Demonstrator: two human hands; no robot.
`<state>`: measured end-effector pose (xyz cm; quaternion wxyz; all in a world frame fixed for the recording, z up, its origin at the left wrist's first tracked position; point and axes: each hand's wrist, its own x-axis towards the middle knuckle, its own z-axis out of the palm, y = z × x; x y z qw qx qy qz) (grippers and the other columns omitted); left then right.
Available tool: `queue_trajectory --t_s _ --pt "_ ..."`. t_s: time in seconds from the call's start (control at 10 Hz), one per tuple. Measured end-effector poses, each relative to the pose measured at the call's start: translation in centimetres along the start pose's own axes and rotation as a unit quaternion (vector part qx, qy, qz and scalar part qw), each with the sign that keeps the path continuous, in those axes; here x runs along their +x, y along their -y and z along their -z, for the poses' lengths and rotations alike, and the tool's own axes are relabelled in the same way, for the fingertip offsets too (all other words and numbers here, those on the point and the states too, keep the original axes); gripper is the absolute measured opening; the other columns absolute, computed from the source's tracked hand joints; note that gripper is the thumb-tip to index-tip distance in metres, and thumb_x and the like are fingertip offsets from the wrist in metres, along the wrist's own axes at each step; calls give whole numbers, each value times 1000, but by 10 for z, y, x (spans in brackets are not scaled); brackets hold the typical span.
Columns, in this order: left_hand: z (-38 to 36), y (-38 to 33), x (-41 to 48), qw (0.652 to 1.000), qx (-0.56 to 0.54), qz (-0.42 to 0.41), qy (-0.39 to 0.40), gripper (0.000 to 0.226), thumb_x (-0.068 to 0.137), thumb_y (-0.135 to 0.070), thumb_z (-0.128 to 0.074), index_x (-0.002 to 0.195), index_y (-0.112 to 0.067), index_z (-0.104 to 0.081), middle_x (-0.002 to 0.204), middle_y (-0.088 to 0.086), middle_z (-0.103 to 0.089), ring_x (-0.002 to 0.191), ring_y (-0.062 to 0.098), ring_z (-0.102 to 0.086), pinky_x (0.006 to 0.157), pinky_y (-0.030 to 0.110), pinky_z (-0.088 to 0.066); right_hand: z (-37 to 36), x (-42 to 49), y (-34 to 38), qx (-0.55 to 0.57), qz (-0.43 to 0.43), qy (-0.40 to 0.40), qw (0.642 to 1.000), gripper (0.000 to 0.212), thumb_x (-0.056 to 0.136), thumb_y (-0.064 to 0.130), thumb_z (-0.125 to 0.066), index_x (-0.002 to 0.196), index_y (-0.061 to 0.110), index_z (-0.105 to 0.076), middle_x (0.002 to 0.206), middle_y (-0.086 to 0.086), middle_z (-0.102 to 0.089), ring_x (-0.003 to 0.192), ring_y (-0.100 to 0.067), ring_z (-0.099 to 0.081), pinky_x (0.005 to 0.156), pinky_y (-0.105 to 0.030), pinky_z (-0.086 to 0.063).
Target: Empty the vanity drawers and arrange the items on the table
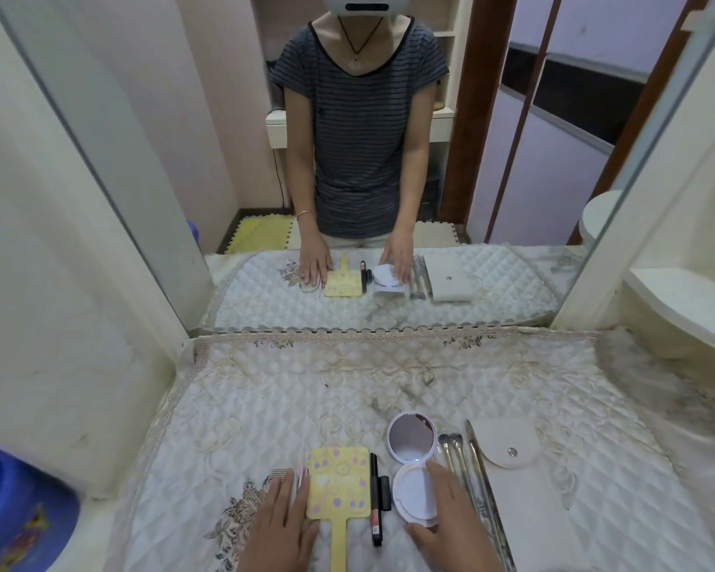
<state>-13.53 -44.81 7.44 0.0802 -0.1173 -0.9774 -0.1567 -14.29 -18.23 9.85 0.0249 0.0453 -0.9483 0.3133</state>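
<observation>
A yellow hand mirror (338, 485) with a long handle lies face down at the front of the quilted table cover (265, 406). My left hand (283, 526) lies flat beside it, fingers straight, over a comb (280, 475). Right of the mirror lie a black pen-like stick (375, 480) and a small tube. An open round compact (413, 464) follows, with its lid mirror up. My right hand (450, 522) rests with straight fingers against the compact's right side. Further right lie metal brushes (457, 460) and a white snap pouch (508, 447).
A large wall mirror (347, 158) stands behind the table and reflects the person and the items. A blue plastic tub (13, 509) sits on the floor at the left. A white curved shelf (686, 307) juts out on the right.
</observation>
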Motion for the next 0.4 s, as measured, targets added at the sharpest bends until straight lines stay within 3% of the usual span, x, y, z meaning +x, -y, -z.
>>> queue_trajectory --t_s 0.1,0.2,0.3,0.4 --pt "-1 -2 3 1000 7 -3 -19 59 93 -54 -13 146 -29 -2 156 -11 11 144 8 10 112 24 -14 1 3 -3 -19 10 14 1000 91 51 50 -49 132 12 -35 126 -9 -55 116 -22 -54 86 -31 -49" --pt "-2 -3 4 1000 12 7 -17 59 92 -55 -12 146 -32 -2 156 -14 11 143 5 10 90 31 -31 0 4 -11 -17 20 2 1000 83 46 52 -50 119 15 -41 104 -7 -68 101 -10 -50 71 -20 -48" --pt "-3 -2 5 1000 18 6 3 61 91 -58 -11 145 -33 -3 155 -15 14 142 4 13 108 25 -15 1 3 -7 11 15 -8 1000 83 47 44 -55 125 35 -28 114 -6 -61 108 -13 -51 79 -23 -44" --pt "-2 -1 10 998 37 33 -25 61 89 -62 -9 142 -35 -17 154 -18 17 141 1 17 108 23 -11 9 3 -8 2 74 11 997 84 47 52 -54 126 38 -25 104 4 -63 100 -8 -44 69 -13 -48"
